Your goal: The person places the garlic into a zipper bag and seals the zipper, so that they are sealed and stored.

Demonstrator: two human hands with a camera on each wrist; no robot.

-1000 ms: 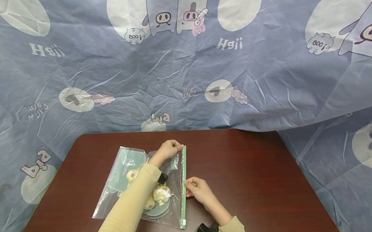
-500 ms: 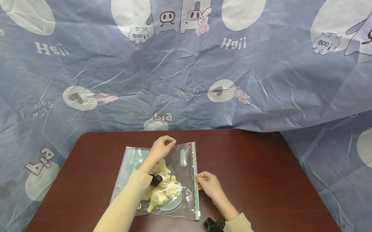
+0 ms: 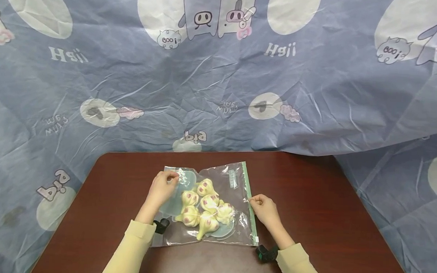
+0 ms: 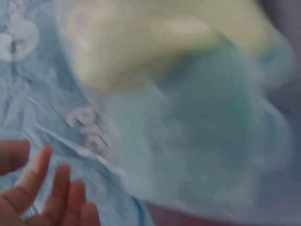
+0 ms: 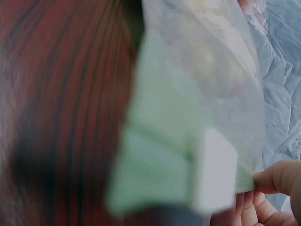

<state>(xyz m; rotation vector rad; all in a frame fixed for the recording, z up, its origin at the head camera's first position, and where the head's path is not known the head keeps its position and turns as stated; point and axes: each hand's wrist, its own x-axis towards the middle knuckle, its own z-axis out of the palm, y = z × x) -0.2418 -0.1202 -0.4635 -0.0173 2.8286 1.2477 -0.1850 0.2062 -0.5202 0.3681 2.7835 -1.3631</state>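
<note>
A clear slider zip bag (image 3: 238, 223) lies on the table, its green strip (image 3: 250, 209) along the right side and a white slider (image 5: 215, 170) at the near end. Inside show several pale garlic bulbs (image 3: 210, 202) with purple marks and a light blue flat piece (image 3: 185, 188). My right hand (image 3: 266, 210) pinches the green strip between thumb and fingers. Over the bag's left part is my left hand (image 3: 163, 187); in the left wrist view its fingers (image 4: 59, 193) are spread and relaxed, holding nothing.
The dark red-brown table (image 3: 310, 205) extends to both sides of the bag. A blue printed cloth (image 3: 191, 90) hangs behind it. Black bands with cameras (image 3: 266, 253) sit at both wrists. A round light blue piece (image 3: 224, 230) also lies in the bag.
My left hand has let go of the far end of the green strip and moved left over the bag. The right hand keeps its pinch. The whole head view has shifted right.
</note>
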